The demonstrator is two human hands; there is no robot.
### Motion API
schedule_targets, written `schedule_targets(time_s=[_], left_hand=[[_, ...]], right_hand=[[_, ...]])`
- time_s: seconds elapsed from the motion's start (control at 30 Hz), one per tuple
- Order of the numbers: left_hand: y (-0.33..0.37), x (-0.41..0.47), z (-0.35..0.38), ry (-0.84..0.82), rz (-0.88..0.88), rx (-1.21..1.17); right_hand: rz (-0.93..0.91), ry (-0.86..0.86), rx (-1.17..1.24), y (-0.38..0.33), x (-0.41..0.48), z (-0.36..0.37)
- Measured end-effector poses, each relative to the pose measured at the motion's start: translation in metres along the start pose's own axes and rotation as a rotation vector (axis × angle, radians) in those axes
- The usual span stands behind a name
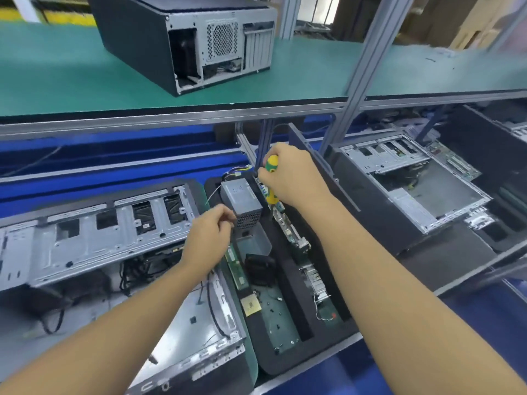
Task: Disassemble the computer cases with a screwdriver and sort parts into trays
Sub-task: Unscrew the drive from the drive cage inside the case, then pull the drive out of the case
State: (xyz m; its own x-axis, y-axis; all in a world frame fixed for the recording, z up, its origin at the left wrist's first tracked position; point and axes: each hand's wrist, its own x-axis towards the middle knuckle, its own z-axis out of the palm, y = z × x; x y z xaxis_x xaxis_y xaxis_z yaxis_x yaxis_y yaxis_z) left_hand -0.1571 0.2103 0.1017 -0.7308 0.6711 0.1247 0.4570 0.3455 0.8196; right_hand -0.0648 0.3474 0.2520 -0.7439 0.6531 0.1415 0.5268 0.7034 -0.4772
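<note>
Gripping a yellow-and-green screwdriver (pixel 271 181) in a closed fist, the right hand (pixel 293 178) was held above the far end of a black foam tray (pixel 288 357), with the tool pointing down beside a grey power supply (pixel 241 202) that stood in the tray. The left hand (pixel 209 242) was curled shut just beside the near corner of that power supply; whether anything was pinched between its fingers could not be told. Farther down the tray, a green memory stick (pixel 236 269), a gold processor chip (pixel 251 305), a black fan (pixel 258 269) and a circuit board (pixel 291 232) set on edge were seen in separate recesses. An opened computer case (pixel 94 238) was lying on the bench to the left of the tray, and a second opened case (pixel 413 183) lay to the right. A third, closed case (pixel 182 41) was resting on the green shelf (pixel 57 75) above.
</note>
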Motion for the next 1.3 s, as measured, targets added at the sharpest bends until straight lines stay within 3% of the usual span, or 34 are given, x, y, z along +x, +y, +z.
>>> schedule_targets(time_s=[0.2, 0.27, 0.33, 0.4, 0.47, 0.6, 0.73, 1.0, 1.13, 1.3], left_hand=[[-0.057, -0.042, -0.056, 0.109, -0.124, 0.022], [-0.077, -0.060, -0.059, 0.141, -0.377, -0.088], [-0.091, -0.066, -0.059, 0.151, -0.784, -0.431], [-0.098, -0.066, -0.059, 0.076, -1.008, -0.791], [-0.102, -0.059, -0.058, 0.107, -0.982, -0.993], [-0.098, -0.043, -0.057, 0.276, -0.810, -1.265], [-0.099, -0.034, -0.056, 0.260, -0.800, -1.277], [-0.110, -0.039, -0.060, 0.164, -0.716, -1.197], [-0.108, -0.046, -0.055, 0.169, -0.769, -1.196], [-0.102, -0.060, -0.058, 0.039, -0.800, -1.175]], right_hand=[[-0.093, -0.035, 0.160, -0.050, 0.010, 0.032], [-0.085, -0.054, 0.221, -0.064, 0.009, 0.045], [-0.079, -0.072, 0.243, -0.075, 0.008, 0.060], [-0.058, -0.100, 0.292, -0.082, 0.006, 0.078], [0.031, -0.147, 0.368, -0.085, 0.003, 0.099], [0.363, -0.362, 0.909, -0.082, -0.006, 0.147], [0.378, -0.417, 0.838, -0.068, -0.014, 0.173], [0.315, -0.485, 0.945, -0.048, -0.017, 0.184], [0.308, -0.500, 0.969, -0.046, -0.018, 0.187], [0.294, -0.550, 0.975, -0.041, -0.016, 0.186]])
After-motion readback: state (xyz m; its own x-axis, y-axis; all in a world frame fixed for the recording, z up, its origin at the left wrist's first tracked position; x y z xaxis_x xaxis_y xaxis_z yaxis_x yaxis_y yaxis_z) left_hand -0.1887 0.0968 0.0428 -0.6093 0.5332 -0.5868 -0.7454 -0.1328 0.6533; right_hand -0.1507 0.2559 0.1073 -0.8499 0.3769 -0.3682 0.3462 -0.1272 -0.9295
